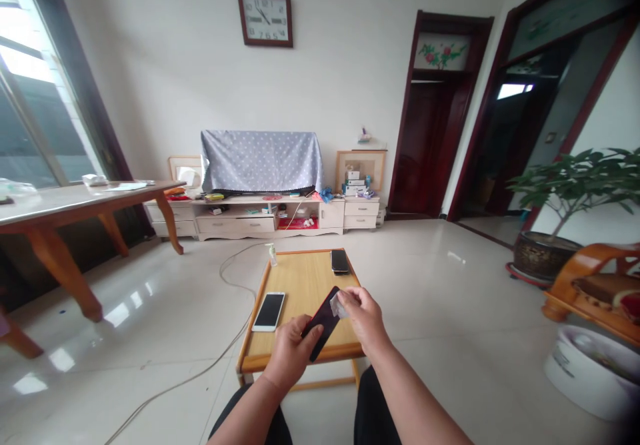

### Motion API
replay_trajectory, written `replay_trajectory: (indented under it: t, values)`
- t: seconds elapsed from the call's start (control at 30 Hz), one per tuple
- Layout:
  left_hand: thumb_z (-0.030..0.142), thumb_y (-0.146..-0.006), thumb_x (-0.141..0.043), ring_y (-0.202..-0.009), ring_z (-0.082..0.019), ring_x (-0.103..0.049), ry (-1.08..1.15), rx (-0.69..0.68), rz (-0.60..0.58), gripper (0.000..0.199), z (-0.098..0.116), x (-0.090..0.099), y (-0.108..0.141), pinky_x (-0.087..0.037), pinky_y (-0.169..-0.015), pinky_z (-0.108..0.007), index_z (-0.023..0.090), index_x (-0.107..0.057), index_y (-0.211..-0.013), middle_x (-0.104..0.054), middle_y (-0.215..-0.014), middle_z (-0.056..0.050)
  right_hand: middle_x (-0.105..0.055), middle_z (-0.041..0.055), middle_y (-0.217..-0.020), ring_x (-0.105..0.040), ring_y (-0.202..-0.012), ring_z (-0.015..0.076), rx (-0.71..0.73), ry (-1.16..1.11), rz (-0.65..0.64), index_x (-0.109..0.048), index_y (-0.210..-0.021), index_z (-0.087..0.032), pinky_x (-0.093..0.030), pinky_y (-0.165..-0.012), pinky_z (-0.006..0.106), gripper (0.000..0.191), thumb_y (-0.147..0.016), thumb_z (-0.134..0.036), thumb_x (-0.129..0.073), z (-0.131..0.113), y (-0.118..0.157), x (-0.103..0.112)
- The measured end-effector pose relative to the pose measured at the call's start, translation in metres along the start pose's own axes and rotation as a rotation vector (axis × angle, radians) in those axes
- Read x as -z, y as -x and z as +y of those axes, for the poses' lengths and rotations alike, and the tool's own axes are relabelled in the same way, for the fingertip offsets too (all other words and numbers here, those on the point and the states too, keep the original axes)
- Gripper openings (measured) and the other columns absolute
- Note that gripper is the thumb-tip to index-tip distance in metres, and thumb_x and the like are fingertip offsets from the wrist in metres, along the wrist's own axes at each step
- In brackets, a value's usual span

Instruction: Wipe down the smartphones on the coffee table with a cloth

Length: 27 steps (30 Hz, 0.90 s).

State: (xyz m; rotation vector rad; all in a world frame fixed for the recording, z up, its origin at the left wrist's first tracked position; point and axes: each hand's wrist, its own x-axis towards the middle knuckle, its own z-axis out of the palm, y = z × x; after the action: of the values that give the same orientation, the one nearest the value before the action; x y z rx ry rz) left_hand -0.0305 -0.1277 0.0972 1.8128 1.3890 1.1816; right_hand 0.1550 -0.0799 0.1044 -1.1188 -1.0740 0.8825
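Observation:
My left hand (294, 350) grips a dark smartphone (323, 330) with a reddish edge, thumb across its face. The phone is tilted above the near edge of a small wooden table (300, 275). Pinched in my right hand (364, 313) is a crumpled whitish wipe (338, 306), which lies against the upper part of the phone's screen. A white smartphone (269, 311) rests face up on the table to the left. At the far right corner lies a black phone (339, 261), seemingly stacked on something. A small clear pump bottle (271, 254) stands at the far left corner.
A cable (200, 368) runs over the tiled floor left of the table. Further left is a larger table (85, 208). A low cabinet (235, 224) with a cloth-covered object (263, 162) stands by the wall. On the right are a potted plant (547, 248) and a white tub (583, 372).

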Motion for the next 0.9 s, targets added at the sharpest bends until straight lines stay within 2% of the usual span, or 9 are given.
replay_trajectory:
  t: [0.07,0.13,0.23,0.33,0.4,0.6,0.8,0.9]
  values:
    - [0.050,-0.089,-0.057,-0.067,-0.014,-0.054,-0.181,-0.079,0.084,0.034,0.014,0.006,0.012,-0.036,-0.068,-0.026,0.022,-0.059,-0.070,-0.059,-0.064,0.003,-0.067,0.0024,-0.086,-0.061,-0.080,0.0192,0.012,0.045,0.077,-0.064,-0.093,-0.020,-0.049,-0.072,0.030,0.048,-0.069,-0.058,-0.080,-0.008,0.010,-0.004]
    - [0.045,-0.091,-0.054,-0.072,-0.015,-0.056,-0.342,-0.134,0.131,0.030,0.027,0.013,0.021,-0.035,-0.076,-0.029,0.023,-0.059,-0.072,-0.061,-0.067,0.003,-0.061,-0.0013,-0.074,-0.056,-0.067,0.0156,-0.026,0.035,0.086,-0.058,-0.085,-0.021,-0.046,-0.061,0.027,0.047,-0.069,-0.059,-0.079,-0.018,0.024,-0.011]
    - [0.040,-0.093,-0.052,-0.077,-0.016,-0.058,-0.499,-0.184,0.190,0.027,0.041,0.021,0.030,-0.033,-0.082,-0.032,0.023,-0.058,-0.073,-0.063,-0.070,0.003,-0.051,-0.0050,-0.062,-0.046,-0.056,0.0121,-0.080,-0.024,-0.053,-0.051,-0.074,-0.022,-0.038,-0.051,0.024,0.046,-0.072,-0.061,-0.076,-0.032,0.052,-0.026]
    - [0.030,-0.092,-0.053,-0.080,-0.017,-0.058,-0.581,-0.238,0.249,0.020,0.049,0.029,0.037,-0.032,-0.087,-0.035,0.023,-0.057,-0.074,-0.064,-0.073,0.002,-0.049,-0.0052,-0.060,-0.043,-0.057,0.0110,-0.007,-0.027,-0.247,-0.048,-0.069,-0.022,-0.036,-0.051,0.023,0.045,-0.076,-0.057,-0.075,-0.043,0.076,-0.040]
    - [0.025,-0.092,-0.053,-0.082,-0.017,-0.058,-0.617,-0.277,0.281,0.017,0.053,0.035,0.043,-0.031,-0.092,-0.037,0.023,-0.057,-0.076,-0.065,-0.075,0.002,-0.049,-0.0049,-0.060,-0.042,-0.057,0.0109,0.039,-0.019,-0.287,-0.048,-0.068,-0.021,-0.036,-0.052,0.023,0.044,-0.076,-0.055,-0.075,-0.050,0.082,-0.044]
    - [0.030,-0.095,-0.052,-0.080,-0.018,-0.056,-0.691,-0.348,0.344,0.016,0.063,0.049,0.061,-0.030,-0.094,-0.039,0.025,-0.062,-0.084,-0.064,-0.075,0.000,-0.058,-0.0014,-0.062,-0.045,-0.055,0.0119,-0.042,-0.140,-0.131,-0.055,-0.071,-0.020,-0.036,-0.051,0.025,0.046,-0.075,-0.063,-0.073,-0.075,0.069,-0.042]
    - [0.025,-0.095,-0.049,-0.081,-0.018,-0.055,-0.724,-0.379,0.363,0.020,0.075,0.054,0.068,-0.026,-0.101,-0.043,0.023,-0.058,-0.077,-0.062,-0.073,0.001,-0.054,-0.0037,-0.059,-0.044,-0.055,0.0113,-0.012,-0.109,-0.229,-0.055,-0.068,-0.019,-0.037,-0.052,0.025,0.045,-0.073,-0.060,-0.075,-0.078,0.101,-0.051]
    - [0.027,-0.096,-0.049,-0.081,-0.018,-0.056,-0.745,-0.406,0.356,0.019,0.081,0.055,0.071,-0.026,-0.102,-0.044,0.025,-0.061,-0.081,-0.062,-0.073,0.001,-0.056,-0.0024,-0.059,-0.047,-0.055,0.0120,-0.038,-0.175,-0.156,-0.055,-0.068,-0.019,-0.039,-0.052,0.025,0.046,-0.072,-0.060,-0.076,-0.083,0.095,-0.042]
